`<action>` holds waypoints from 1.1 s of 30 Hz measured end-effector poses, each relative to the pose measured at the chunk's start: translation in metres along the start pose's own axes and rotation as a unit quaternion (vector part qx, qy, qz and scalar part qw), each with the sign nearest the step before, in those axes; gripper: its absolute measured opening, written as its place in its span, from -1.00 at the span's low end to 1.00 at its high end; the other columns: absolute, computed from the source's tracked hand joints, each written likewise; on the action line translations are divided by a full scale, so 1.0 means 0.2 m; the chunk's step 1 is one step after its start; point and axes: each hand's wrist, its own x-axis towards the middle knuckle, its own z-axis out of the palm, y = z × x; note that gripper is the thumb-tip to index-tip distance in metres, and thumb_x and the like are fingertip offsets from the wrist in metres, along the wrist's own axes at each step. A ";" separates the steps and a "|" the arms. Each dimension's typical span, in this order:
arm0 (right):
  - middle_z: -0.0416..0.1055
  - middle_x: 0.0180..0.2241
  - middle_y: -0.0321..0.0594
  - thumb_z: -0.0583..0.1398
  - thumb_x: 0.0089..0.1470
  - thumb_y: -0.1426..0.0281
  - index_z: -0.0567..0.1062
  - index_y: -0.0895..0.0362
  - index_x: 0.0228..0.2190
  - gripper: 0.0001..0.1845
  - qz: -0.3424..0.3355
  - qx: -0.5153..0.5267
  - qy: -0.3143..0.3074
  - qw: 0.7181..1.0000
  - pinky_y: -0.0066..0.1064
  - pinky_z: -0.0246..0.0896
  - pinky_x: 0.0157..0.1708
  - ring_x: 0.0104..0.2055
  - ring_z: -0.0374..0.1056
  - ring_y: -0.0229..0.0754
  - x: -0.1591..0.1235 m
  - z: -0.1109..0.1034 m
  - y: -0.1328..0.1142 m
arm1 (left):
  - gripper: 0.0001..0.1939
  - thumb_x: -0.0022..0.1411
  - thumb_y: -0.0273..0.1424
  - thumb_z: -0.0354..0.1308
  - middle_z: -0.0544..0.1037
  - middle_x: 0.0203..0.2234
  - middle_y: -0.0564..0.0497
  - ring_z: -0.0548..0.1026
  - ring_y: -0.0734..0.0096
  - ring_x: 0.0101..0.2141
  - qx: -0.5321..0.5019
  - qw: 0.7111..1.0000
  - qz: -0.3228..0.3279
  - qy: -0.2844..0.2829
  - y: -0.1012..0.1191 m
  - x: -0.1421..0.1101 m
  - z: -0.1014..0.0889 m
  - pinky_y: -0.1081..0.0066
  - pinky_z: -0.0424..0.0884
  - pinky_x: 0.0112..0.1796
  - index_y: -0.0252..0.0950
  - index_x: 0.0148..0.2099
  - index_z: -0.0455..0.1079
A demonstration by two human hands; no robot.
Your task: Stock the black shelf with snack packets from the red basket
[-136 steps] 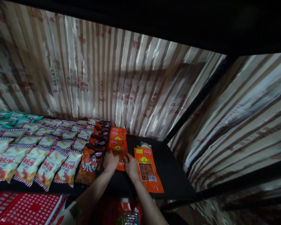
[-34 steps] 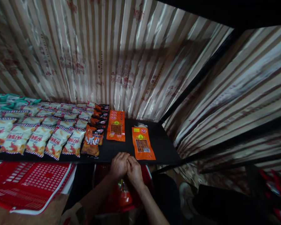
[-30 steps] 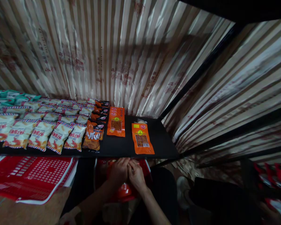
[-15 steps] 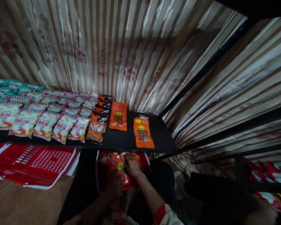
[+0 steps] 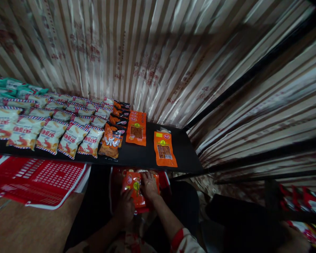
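Low in the middle, a red basket sits between the knees, partly under the shelf edge. Orange snack packets with a yellow round label lie in it. The fingers of my left hand are closed on the lower left edge of one packet. My right hand lies over the right side of the packets, fingers stretched out flat. Above them on the black shelf are two similar orange packets, one standing left and one lying right.
Rows of white shrimp snack bags, black-and-orange bags and green bags fill the shelf's left side. Another red basket sits below. A striped curtain hangs behind, with a black slanted bar at right.
The view has tilted and shifted slightly, so the shelf goods appear a little moved. My left fingers now show more clearly on the packet's edge. My right hand stays on the packets.
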 end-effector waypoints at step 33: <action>0.49 -0.35 -0.25 -0.04 0.12 0.24 0.47 0.05 -0.33 -0.68 -0.057 0.267 0.021 0.962 -0.37 0.23 -0.23 -0.27 0.39 -0.17 -0.12 -0.21 0.07 | -0.50 0.16 -0.51 -0.15 0.05 0.21 -0.19 -0.01 0.15 0.20 -0.078 0.982 0.005 0.172 0.06 -0.01 -0.05 0.10 0.13 0.12 -0.37 0.17 0.11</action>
